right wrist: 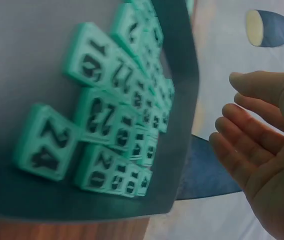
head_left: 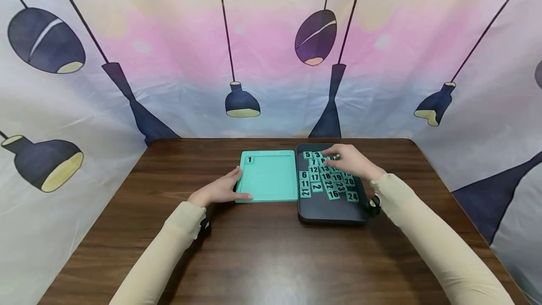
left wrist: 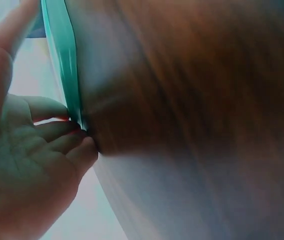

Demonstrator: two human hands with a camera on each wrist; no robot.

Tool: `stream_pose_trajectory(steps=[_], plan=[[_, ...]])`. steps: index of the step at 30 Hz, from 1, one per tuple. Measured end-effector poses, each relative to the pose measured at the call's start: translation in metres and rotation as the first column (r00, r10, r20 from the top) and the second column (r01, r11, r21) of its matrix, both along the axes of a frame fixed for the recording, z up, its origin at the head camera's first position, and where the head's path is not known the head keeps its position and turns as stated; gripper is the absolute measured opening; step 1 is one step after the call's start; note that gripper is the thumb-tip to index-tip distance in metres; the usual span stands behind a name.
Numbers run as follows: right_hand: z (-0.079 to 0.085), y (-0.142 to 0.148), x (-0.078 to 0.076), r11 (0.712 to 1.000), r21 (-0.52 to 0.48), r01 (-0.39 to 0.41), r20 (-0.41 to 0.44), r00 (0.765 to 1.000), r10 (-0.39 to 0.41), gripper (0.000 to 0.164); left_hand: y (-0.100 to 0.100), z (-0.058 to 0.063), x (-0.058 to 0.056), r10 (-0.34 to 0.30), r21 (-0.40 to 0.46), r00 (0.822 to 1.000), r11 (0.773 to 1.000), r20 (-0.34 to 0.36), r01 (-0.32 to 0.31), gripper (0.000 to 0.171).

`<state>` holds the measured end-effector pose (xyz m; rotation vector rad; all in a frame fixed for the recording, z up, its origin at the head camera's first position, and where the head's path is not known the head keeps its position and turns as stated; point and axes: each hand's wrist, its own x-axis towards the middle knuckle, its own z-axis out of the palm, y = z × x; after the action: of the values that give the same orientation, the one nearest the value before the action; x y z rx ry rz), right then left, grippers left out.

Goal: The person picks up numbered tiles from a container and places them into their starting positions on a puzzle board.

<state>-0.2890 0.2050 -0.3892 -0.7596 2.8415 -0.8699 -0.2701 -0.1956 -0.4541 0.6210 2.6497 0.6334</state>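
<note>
Left hand [head_left: 220, 190] touches one board [head_left: 273, 180] bearing one tile [head_left: 249, 159].

Black-numbered green tiles [head_left: 325, 176], dark-grey tray [head_left: 323, 213]

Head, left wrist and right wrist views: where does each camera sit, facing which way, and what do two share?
Head: worn on the head, facing forward and down at the square teal plastic board and black rectangular tray of teal numbered tiles; left hand, right hand and cream sleeves show.
Left wrist: worn there, facing the board's edge and brown wooden table; only the left hand shows.
Right wrist: worn there, facing across the tray; only the right hand shows.
Shared: head and right wrist both show tile 24.
</note>
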Motion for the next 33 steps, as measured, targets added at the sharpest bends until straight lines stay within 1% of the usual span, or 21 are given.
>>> stream_pose_trajectory(steps=[3,6,8,12,17,19,22,24,28,33], plan=[[-0.009,0.002,0.006,0.998,0.046,-0.052,-0.012,0.999,0.053,0.039,0.000,-0.001,0.001,0.008,-0.005,1.000,1.000,-0.010,-0.008,0.107],[-0.015,0.001,0.010,0.992,0.082,-0.099,-0.027,0.995,0.101,0.038,0.001,0.001,0.000,-0.002,-0.025,1.000,1.000,-0.027,0.001,0.106],[-0.018,-0.001,0.012,0.988,0.097,-0.122,-0.022,0.992,0.124,0.036,0.002,0.002,0.000,-0.008,-0.044,0.999,0.999,-0.040,0.006,0.105],[-0.024,-0.004,0.016,0.979,0.130,-0.160,-0.002,0.987,0.161,0.034,0.002,0.002,0.003,-0.020,-0.109,0.995,0.994,-0.096,0.010,0.103],[-0.031,-0.006,0.016,0.972,0.155,-0.175,0.033,0.985,0.172,0.034,0.001,-0.001,0.005,-0.051,-0.213,0.982,0.977,-0.180,0.012,0.104],[-0.033,-0.006,0.016,0.973,0.163,-0.164,0.034,0.986,0.161,0.034,0.002,-0.002,0.004,-0.064,-0.229,0.975,0.973,-0.211,0.015,0.104],[-0.035,-0.007,0.016,0.971,0.178,-0.158,0.029,0.987,0.156,0.035,0.002,-0.001,0.003,-0.070,-0.229,0.968,0.973,-0.241,0.014,0.104],[-0.037,-0.008,0.017,0.967,0.187,-0.171,0.023,0.985,0.169,0.036,0.003,-0.001,0.003,-0.065,-0.219,0.967,0.976,-0.246,0.010,0.105],[-0.040,-0.012,0.018,0.963,0.195,-0.187,0.009,0.982,0.189,0.036,0.002,-0.001,0.003,-0.054,-0.229,0.969,0.974,-0.240,-0.002,0.106],[-0.045,-0.016,0.016,0.964,0.211,-0.160,0.000,0.987,0.163,0.034,-0.001,-0.003,0.003,-0.055,-0.222,0.971,0.975,-0.233,0.002,0.106]])
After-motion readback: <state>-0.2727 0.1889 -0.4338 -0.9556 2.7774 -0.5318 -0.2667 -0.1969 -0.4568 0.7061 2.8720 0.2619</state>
